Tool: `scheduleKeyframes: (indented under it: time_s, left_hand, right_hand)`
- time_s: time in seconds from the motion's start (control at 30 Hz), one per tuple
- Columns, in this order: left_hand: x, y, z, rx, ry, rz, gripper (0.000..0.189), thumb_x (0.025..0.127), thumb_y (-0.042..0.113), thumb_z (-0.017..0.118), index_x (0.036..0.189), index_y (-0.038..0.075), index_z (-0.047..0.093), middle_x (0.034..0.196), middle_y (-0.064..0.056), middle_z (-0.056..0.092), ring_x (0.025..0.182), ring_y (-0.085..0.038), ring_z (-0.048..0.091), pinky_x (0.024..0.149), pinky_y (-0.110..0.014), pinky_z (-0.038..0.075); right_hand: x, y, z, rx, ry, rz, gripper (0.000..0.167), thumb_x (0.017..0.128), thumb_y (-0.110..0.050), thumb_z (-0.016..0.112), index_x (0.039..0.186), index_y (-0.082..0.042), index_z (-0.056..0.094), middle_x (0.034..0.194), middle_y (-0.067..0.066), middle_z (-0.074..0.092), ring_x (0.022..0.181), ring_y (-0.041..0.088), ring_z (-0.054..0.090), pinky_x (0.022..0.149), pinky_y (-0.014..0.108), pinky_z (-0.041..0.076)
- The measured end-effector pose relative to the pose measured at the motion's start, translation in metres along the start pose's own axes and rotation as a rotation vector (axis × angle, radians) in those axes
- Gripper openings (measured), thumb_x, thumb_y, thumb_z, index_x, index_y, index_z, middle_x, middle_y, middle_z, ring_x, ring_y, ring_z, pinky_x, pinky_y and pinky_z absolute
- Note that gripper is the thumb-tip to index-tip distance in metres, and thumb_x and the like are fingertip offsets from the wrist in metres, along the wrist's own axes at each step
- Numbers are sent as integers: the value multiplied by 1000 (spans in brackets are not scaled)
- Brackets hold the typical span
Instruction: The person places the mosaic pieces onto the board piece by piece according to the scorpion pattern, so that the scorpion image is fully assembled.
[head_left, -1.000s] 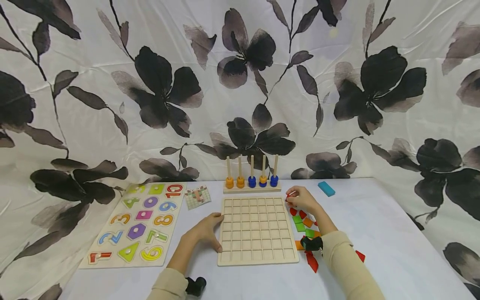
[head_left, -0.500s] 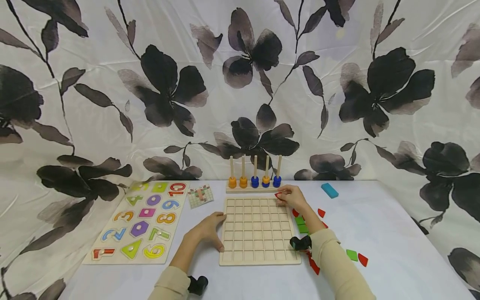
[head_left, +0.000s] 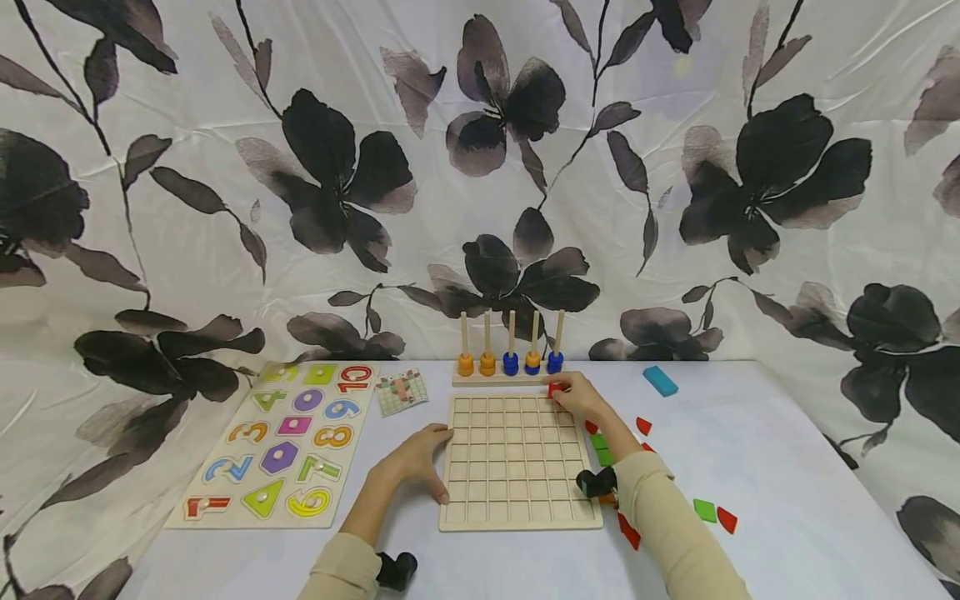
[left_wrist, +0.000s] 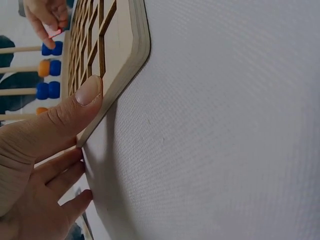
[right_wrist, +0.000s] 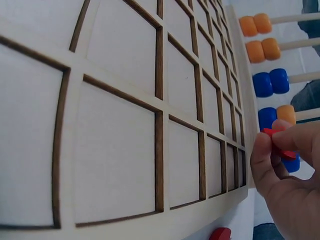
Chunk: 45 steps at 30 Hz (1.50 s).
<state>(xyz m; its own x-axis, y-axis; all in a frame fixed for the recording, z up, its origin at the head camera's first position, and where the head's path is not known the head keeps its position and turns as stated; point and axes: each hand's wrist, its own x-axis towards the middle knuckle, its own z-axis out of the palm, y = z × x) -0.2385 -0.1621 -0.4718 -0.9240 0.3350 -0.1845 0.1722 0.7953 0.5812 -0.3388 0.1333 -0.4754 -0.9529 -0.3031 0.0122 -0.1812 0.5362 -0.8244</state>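
A wooden grid board (head_left: 517, 462) with square cells lies flat before me. My left hand (head_left: 412, 458) touches its left edge with fingers spread. In the left wrist view, the thumb (left_wrist: 65, 117) lies against the rim and the other fingers sit farther along the side. Over the board's far right corner, my right hand (head_left: 581, 396) pinches a small flat red tile (head_left: 555, 390) between thumb and fingertips. The right wrist view has this red tile (right_wrist: 286, 150) tilted, partly covered by the fingers, in front of the bead stacker. Its full outline is hidden.
Behind the board stands a peg bead stacker (head_left: 506, 379) with orange and blue beads. Loose green tiles (head_left: 602, 450) and red tiles (head_left: 628, 532) lie right of the board, partly under the right arm. A number puzzle (head_left: 262, 450), a patterned card (head_left: 401, 392) and a blue block (head_left: 660, 381) lie around.
My right hand has moved left from the tile pile to the board's far right corner with the red tile, which has turned in the fingers. My left hand stays at the board's edge.
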Motion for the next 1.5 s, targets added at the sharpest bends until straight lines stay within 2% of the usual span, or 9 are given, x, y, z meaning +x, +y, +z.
scheduleKeyframes:
  time_s: [0.1,0.43,0.73,1.0,1.23,1.27,1.37,1.47,1.5]
  left_hand:
    - [0,0,-1,8,1,3,100,46,16,94,132,-7,48,141,-24,40,130,-43,36,108,-52,33]
    - [-1,0,1,8,6,-6,100,45,16,94,132,-6,49,141,-23,40,130,-43,37,108,-52,33]
    - [0,-1,0,2,12,4,100,45,17,94,132,-6,49,140,-22,41,130,-42,37,108,-51,34]
    - [0,-2,1,1,10,-1,100,45,17,94,132,-6,49,140,-22,41,130,-42,37,108,-51,33]
    - [0,-3,1,8,13,-5,100,45,17,94,132,-6,49,140,-22,41,130,-42,37,108,-51,34]
    - [0,-3,1,9,13,-5,100,45,17,94,132,-6,49,140,-22,41,130,-42,37,107,-52,34]
    - [-1,-2,1,11,13,-4,100,45,17,94,132,-6,49,140,-22,41,130,-43,37,107,-52,34]
    - [-1,-1,0,7,12,-3,100,45,16,94,132,-6,49,140,-22,41,130,-43,37,107,-52,34]
    - [-1,-1,0,5,12,-3,100,45,16,94,132,-6,49,140,-22,41,130,-43,37,107,-52,34]
  right_hand:
    - [0,0,2,14,10,-4,28,87,4,55,113,8,62,103,23,62,83,25,59,65,26,51]
    - [2,9,6,148,155,63,11,81,-1,68,87,8,66,83,13,66,64,8,56,55,18,47]
    - [2,9,7,225,105,32,29,83,4,61,111,12,61,89,18,63,70,17,63,65,26,57]
    - [0,7,9,14,101,-1,20,83,-4,67,100,6,69,87,15,68,72,17,62,61,23,50]
    - [13,17,11,-181,45,-48,13,83,-9,69,93,-3,75,101,14,70,99,33,62,88,45,50]
    - [22,33,13,-182,40,-113,12,84,-14,69,92,-8,77,100,10,71,99,29,63,87,41,51]
    - [27,37,15,-207,20,-139,12,85,-11,67,91,-9,77,96,7,72,97,26,64,86,38,52]
    - [22,27,15,-189,56,-110,11,82,-4,67,90,-3,75,90,10,71,90,26,65,81,37,53]
    - [13,10,14,-204,67,-52,11,80,2,67,89,1,73,89,14,71,90,30,65,82,42,53]
